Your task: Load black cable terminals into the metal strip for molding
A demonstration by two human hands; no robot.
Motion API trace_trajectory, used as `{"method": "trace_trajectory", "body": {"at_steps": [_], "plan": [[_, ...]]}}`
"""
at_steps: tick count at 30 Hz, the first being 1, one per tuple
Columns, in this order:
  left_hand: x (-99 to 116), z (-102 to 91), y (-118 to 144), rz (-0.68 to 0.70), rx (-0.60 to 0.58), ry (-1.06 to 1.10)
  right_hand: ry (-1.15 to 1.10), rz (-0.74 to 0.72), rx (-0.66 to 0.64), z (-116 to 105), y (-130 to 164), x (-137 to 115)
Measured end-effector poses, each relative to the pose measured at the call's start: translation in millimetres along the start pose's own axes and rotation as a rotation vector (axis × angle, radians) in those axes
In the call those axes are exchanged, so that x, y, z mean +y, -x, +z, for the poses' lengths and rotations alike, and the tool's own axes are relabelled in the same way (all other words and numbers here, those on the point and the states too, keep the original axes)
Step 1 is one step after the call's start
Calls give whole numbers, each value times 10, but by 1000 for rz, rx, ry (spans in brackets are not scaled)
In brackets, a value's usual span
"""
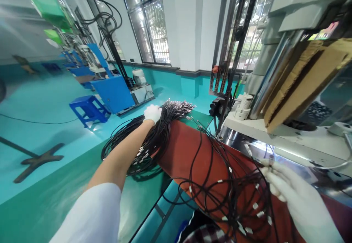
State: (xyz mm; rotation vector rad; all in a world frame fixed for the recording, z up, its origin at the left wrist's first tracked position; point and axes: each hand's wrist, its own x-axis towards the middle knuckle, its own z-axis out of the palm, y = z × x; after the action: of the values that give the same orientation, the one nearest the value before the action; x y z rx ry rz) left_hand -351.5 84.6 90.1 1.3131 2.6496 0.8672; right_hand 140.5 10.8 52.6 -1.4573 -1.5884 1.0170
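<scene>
"Machinery is towering on the right, and a red-brown tabletop is stretching out in front of it?"

"Yes, and a thick bundle of black cables is lying at the tabletop's far left end, its silvery tips bunching together. Looser black cables are looping across the nearer, right-hand part."

"What is the left hand doing?"

"It's wearing a white glove and resting against the bundle, near those tips. The fingers are curling over, but I cannot tell how far they're closing or what they're gripping."

"And the right hand?"

"Gloved too, it's hovering near the machine's front edge, fingers pinching almost together on a small cable end."

"Anything tinier?"

"White tags are dotting the looser cables."
</scene>
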Motion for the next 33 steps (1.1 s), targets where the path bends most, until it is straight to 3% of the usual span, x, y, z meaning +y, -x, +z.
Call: {"method": "trace_trajectory", "body": {"at_steps": [4, 9, 12, 15, 19, 21, 23, 26, 28, 33], "plan": [[-258, 248, -425, -99, 21, -73, -68, 137, -36, 103, 0, -159], [-357, 396, -629, -89, -3, 28, 31, 200, -147, 346, -27, -283], [-404, 293, -649, -19, 75, 108, 97, 131, -256, 475, -46, -404], [-417, 20, -540, 61, 238, 138, 130, 26, -376, 597, -71, -590], [-326, -483, 4, 294, 391, 209, 36, 125, -616, 824, -97, -876], [-237, -691, 444, 384, 322, 266, -32, 169, -727, 997, -115, -1016], [-147, -810, 911, 358, 159, 347, -135, 141, -810, 1215, -145, -1139], [-83, -789, 1486, 196, -167, 539, -331, 68, -859, 1601, -207, -1267], [-114, -669, 1726, 81, -309, 644, -415, 71, -872, 1850, -245, -1302], [-289, -337, 1953, -6, -376, 782, -455, 135, -879, 2212, -274, -1258]]}}
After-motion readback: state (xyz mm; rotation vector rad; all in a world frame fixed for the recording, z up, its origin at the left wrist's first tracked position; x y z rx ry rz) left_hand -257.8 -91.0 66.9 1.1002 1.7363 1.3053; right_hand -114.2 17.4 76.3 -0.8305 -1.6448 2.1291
